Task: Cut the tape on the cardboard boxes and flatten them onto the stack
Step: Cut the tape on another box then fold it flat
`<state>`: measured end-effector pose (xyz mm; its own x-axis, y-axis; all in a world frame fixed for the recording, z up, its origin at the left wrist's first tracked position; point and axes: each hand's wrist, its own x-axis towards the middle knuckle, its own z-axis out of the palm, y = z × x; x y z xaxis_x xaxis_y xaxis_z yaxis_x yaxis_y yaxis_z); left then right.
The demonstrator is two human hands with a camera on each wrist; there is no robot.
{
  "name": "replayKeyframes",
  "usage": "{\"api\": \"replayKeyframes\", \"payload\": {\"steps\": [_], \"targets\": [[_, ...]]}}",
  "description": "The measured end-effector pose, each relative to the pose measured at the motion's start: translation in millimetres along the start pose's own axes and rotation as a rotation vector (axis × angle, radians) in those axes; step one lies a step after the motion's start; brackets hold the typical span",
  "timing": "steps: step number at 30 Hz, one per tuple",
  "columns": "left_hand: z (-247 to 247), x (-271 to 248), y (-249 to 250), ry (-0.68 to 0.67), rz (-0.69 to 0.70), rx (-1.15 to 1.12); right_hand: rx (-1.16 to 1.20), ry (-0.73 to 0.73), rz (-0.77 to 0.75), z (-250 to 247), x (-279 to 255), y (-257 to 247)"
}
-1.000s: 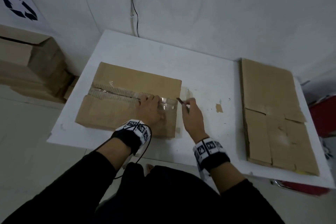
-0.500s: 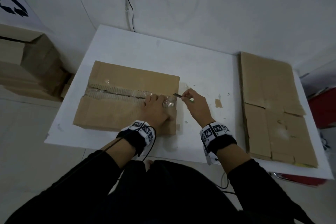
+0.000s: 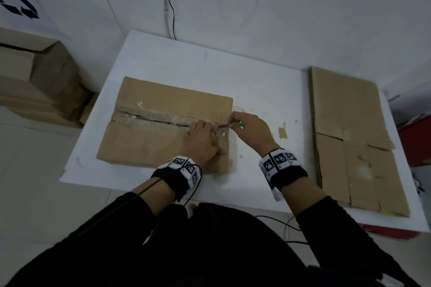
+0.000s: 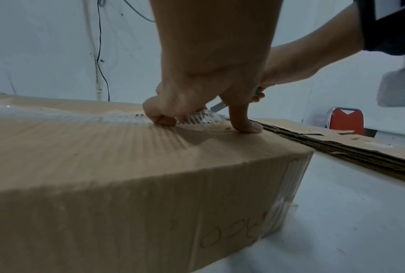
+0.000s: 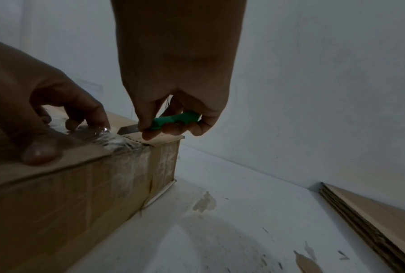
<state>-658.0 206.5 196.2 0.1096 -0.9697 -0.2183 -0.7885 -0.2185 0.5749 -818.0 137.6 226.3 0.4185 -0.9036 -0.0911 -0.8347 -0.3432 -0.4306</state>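
Note:
A closed cardboard box (image 3: 163,147) lies on the white table (image 3: 256,81), with clear tape (image 3: 163,120) along its torn middle seam. My left hand (image 3: 201,140) presses down on the box top near the right end of the seam, bent fingertips on the crumpled tape (image 5: 112,140) and thumb on bare cardboard. My right hand (image 3: 251,130) grips a green-handled knife (image 3: 236,125) (image 5: 175,121). Its blade (image 4: 216,107) points left at the tape by the box's right edge, just beside my left fingers. The stack of flattened cardboard (image 3: 349,135) lies on the table's right side.
More cardboard boxes (image 3: 35,77) stand on the floor to the left of the table. A red chair (image 4: 346,120) is beyond the table's right edge. A small cardboard scrap (image 3: 282,133) lies between box and stack. A black cable (image 3: 171,7) hangs down the wall behind.
My right hand has moved up and left from beside the box's end, bringing the knife blade onto the tape at the seam. My left hand has stayed on the box top.

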Motion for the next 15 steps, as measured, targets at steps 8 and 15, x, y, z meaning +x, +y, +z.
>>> {"api": "replayKeyframes", "payload": {"steps": [8,15], "targets": [[0,2,-1,-0.017,-0.01,-0.055,-0.084,0.002,-0.037,-2,-1,-1],[0,3,0,-0.023,-0.018,0.01,-0.232,-0.021,-0.091,-1,4,-11]]}}
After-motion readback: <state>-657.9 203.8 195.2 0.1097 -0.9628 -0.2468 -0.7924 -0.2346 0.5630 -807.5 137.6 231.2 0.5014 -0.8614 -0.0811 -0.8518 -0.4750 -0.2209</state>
